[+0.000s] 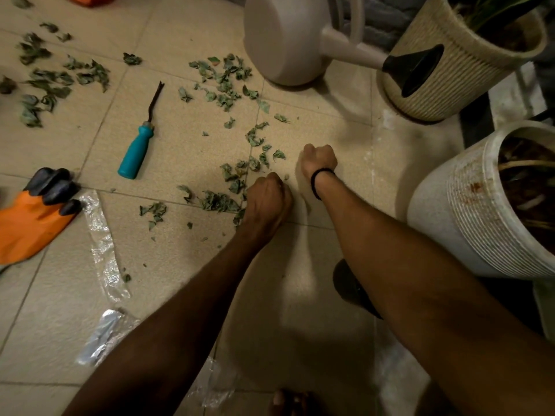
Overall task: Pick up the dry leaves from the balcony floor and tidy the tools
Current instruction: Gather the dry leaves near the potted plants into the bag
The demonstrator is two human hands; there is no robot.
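I see a big white watering can (288, 37). Dry leaves (223, 99) lie scattered below it. An orange glove (27, 229) and a blue-handled tool (136, 154) lie to its left. Below the can, my left hand (267, 202) curls round leaves. My right hand (318, 160) is a fist, and I cannot tell what is inside.

The dry leaves (220, 202) number in the dozens, in three loose scatters at upper left, upper centre and centre. There is one teal-handled weeder (136, 154), one watering can (282, 40), one orange glove (27, 223) at the left edge and three pieces of clear plastic film (102, 244). Two pots stand at the right, a rope-wrapped pot (450, 79) and a white ribbed pot (468, 217), and two grips show, left grip (267, 202) and right grip (318, 160).
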